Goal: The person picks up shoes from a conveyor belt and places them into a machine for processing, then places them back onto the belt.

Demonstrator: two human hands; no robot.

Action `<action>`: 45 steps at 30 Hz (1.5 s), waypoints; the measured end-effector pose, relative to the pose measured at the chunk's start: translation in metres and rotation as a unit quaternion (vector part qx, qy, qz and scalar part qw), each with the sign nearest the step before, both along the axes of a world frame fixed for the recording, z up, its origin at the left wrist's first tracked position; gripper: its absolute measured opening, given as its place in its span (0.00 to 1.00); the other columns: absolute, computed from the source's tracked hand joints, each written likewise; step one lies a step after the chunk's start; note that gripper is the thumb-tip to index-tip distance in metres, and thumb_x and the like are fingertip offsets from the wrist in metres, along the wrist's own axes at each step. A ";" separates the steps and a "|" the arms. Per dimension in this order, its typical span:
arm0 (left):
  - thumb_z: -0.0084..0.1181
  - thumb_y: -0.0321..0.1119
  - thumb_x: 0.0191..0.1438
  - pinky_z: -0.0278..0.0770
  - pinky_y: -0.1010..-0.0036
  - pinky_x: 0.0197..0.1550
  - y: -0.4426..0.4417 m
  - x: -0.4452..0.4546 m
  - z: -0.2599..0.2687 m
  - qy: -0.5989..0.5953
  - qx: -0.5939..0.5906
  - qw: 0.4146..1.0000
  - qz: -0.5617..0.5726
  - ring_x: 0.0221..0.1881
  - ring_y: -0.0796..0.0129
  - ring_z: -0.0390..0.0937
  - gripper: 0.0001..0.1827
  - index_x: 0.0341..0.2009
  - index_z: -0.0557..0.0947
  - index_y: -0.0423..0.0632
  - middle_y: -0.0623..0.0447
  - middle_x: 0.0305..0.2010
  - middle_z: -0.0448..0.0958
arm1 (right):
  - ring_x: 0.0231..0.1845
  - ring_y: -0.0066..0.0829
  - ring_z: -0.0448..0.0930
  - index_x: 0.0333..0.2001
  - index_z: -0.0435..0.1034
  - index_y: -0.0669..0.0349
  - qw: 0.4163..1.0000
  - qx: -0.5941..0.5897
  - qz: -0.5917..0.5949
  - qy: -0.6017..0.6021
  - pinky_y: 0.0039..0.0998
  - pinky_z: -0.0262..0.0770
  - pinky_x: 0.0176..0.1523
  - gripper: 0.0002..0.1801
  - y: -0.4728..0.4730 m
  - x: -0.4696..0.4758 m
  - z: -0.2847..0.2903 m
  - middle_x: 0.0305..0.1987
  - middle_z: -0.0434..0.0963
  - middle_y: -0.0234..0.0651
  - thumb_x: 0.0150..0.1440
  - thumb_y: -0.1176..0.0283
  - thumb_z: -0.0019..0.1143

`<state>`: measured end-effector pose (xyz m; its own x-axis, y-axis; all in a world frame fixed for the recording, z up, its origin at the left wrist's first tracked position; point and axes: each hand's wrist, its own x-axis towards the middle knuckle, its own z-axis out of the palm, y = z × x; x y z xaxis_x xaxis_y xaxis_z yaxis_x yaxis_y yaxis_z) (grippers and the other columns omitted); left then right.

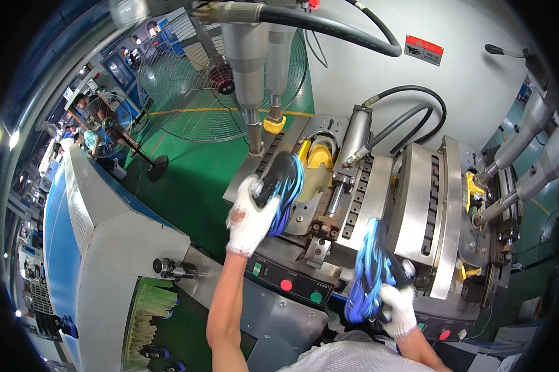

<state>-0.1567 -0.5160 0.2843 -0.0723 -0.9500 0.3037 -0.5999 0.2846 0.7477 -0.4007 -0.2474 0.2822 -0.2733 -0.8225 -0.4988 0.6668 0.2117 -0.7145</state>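
My left hand (253, 218), in a white knit glove with a reddish stain, grips a black shoe (286, 179) with a streaked blue sole. That shoe is held in front of the left station of a metal pressing machine (375, 186), beside its yellow pad (320, 157). Lower and to the right, my gloved right hand (399, 307) is closed around a second black-and-blue shoe (370, 274). It hangs over the machine's front edge, near my body. My fingers partly cover both shoes.
Cylinder rods (255, 130) come down over the left station. Slanted cylinders (517, 195) reach the right one. A control panel (291, 283) has red and green buttons. At left stands a grey housing (121, 242) with a bristled opening (144, 307). A large caged fan (221, 79) stands behind.
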 end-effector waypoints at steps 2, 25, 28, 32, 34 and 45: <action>0.71 0.37 0.49 0.76 0.64 0.56 0.054 0.048 -0.012 0.037 0.031 0.998 0.031 0.51 0.56 0.80 0.37 0.62 0.71 0.38 0.41 0.50 0.80 | 0.35 0.26 0.84 0.54 0.71 0.67 0.999 -0.018 0.028 0.011 0.30 0.85 0.39 0.20 -0.063 0.028 0.003 0.43 0.82 0.37 0.57 0.77 0.61; 0.67 0.45 0.56 0.74 0.60 0.59 0.451 0.136 -0.259 -0.066 0.309 0.821 0.475 0.57 0.47 0.76 0.32 0.60 0.74 0.43 0.40 0.53 0.78 | 0.51 0.47 0.83 0.43 0.75 0.66 0.692 0.220 -0.062 0.684 0.35 0.78 0.55 0.20 -0.463 0.030 -0.214 0.51 0.81 0.51 0.49 0.64 0.57; 0.68 0.45 0.56 0.74 0.60 0.58 0.452 0.132 -0.266 -0.092 0.299 0.784 0.535 0.54 0.46 0.77 0.30 0.57 0.76 0.42 0.40 0.53 0.79 | 0.57 0.47 0.80 0.48 0.76 0.66 0.721 0.215 0.124 0.646 0.37 0.75 0.60 0.29 -0.455 0.075 -0.156 0.53 0.80 0.49 0.52 0.52 0.56; 0.70 0.42 0.54 0.76 0.59 0.56 0.447 0.130 -0.263 -0.127 0.327 0.772 0.531 0.52 0.47 0.78 0.28 0.55 0.78 0.40 0.39 0.51 0.79 | 0.50 0.47 0.84 0.40 0.81 0.63 0.636 0.149 0.174 0.737 0.41 0.80 0.52 0.22 -0.497 0.034 -0.108 0.49 0.83 0.51 0.54 0.55 0.53; 0.70 0.39 0.53 0.77 0.58 0.55 0.452 0.135 -0.275 -0.107 0.257 0.811 0.515 0.51 0.47 0.79 0.27 0.54 0.78 0.40 0.39 0.50 0.80 | 0.38 0.45 0.86 0.36 0.80 0.61 0.455 0.053 0.239 0.856 0.42 0.82 0.41 0.16 -0.533 0.005 -0.112 0.42 0.84 0.50 0.51 0.60 0.55; 0.71 0.39 0.52 0.79 0.59 0.52 0.465 0.137 -0.292 -0.048 0.270 0.806 0.525 0.49 0.47 0.80 0.29 0.57 0.76 0.45 0.42 0.50 0.80 | 0.46 0.42 0.87 0.42 0.83 0.52 0.116 0.112 0.323 0.932 0.42 0.84 0.43 0.12 -0.568 -0.058 -0.177 0.47 0.86 0.39 0.58 0.68 0.54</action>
<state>-0.0192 -0.0510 -0.0075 0.8587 -0.4950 -0.1327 -0.3613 -0.7683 0.5283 -0.4590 -0.8154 0.1050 0.0057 -0.9953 -0.0969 -0.8100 -0.0614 0.5832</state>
